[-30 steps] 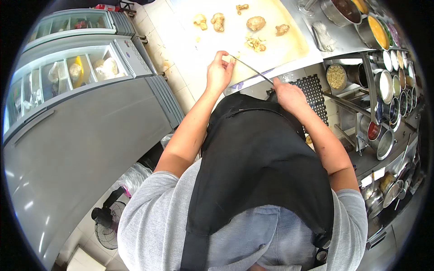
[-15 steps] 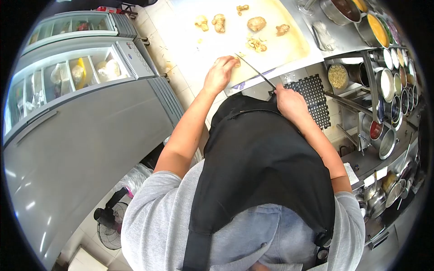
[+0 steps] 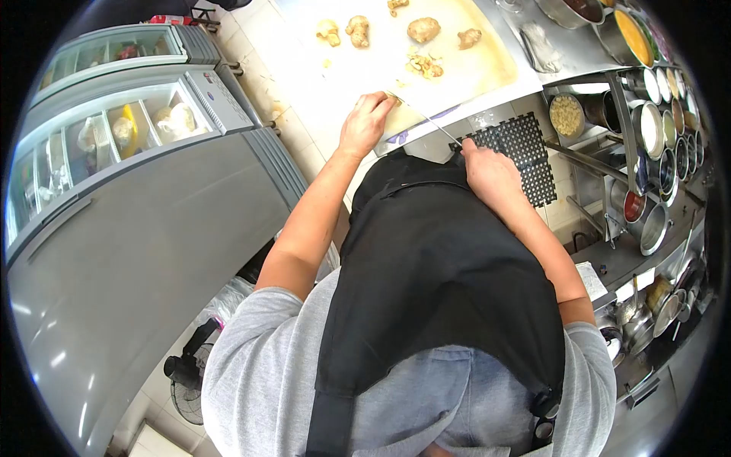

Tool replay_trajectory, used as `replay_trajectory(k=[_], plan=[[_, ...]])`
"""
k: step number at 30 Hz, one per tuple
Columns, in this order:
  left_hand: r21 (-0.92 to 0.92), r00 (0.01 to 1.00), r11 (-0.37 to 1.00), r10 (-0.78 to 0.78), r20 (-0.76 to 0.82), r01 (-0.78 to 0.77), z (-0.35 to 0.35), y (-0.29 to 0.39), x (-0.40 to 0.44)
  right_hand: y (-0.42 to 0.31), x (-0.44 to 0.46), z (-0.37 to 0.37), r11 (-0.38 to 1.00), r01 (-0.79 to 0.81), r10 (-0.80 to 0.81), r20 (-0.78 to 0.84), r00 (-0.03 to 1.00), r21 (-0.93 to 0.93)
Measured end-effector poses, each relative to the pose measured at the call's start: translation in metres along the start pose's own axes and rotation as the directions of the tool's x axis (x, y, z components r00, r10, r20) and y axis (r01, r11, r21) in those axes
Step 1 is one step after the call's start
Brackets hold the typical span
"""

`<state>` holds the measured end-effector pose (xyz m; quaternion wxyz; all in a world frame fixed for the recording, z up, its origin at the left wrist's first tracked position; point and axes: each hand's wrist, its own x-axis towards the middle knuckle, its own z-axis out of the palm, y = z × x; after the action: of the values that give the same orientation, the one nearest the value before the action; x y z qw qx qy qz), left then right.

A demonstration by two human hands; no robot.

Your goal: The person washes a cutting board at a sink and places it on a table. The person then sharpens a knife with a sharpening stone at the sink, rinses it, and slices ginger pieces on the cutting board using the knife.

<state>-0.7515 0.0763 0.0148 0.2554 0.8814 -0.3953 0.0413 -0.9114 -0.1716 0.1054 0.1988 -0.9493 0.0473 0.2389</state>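
Note:
At the near edge of a whitish, yellow-stained cutting board, my left hand is closed on a small piece of ginger, mostly hidden by the fingers. My right hand is wrapped round the handle of a knife. The blade slants up and left, its tip against or very close to the ginger. Beyond lie a large ginger root, a knobbly one, a paler piece and a smaller one. A pile of ginger peelings sits nearer to me.
A crumpled cloth lies on the steel counter right of the board. Pots, including one with yellow contents, stand beyond it. A pot of chopped pale pieces is on the right-hand rack. A glass-topped freezer stands to my left.
The knife's tip has come closer to my left fingers and its blade now catches the light. The whole view has shifted slightly, moving the board and ginger up and left.

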Motion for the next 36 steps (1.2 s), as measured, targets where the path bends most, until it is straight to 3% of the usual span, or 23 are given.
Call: replay_trajectory(k=[6, 22, 28, 31, 33, 36], plan=[[0.049, 0.997, 0.998, -0.049, 0.056, 0.047, 0.004, 0.008, 0.001, -0.003, -0.008, -0.024, 0.995, 0.014, -0.011, 0.024, 1.0, -0.099], [0.103, 0.998, 0.994, 0.028, 0.06, -0.034, 0.005, 0.007, 0.0, -0.007, -0.008, -0.052, 0.998, 0.002, 0.004, 0.09, 0.996, -0.066], [0.045, 0.993, 0.997, 0.059, 0.098, -0.064, 0.001, 0.005, 0.003, -0.007, 0.012, -0.037, 0.999, -0.028, 0.034, 0.125, 0.992, -0.045], [0.046, 0.992, 0.996, 0.074, 0.099, -0.079, 0.003, 0.001, 0.0, 0.002, 0.027, -0.013, 0.999, -0.032, 0.032, 0.137, 0.99, -0.002], [0.057, 0.993, 0.995, 0.075, 0.095, -0.081, 0.001, -0.001, -0.001, 0.024, 0.046, 0.022, 0.99, 0.057, -0.067, 0.071, 0.995, 0.132], [0.043, 0.998, 0.998, 0.051, 0.028, -0.052, 0.006, -0.004, -0.006, 0.026, 0.046, 0.005, 0.989, 0.069, -0.087, 0.133, 0.987, 0.134]])
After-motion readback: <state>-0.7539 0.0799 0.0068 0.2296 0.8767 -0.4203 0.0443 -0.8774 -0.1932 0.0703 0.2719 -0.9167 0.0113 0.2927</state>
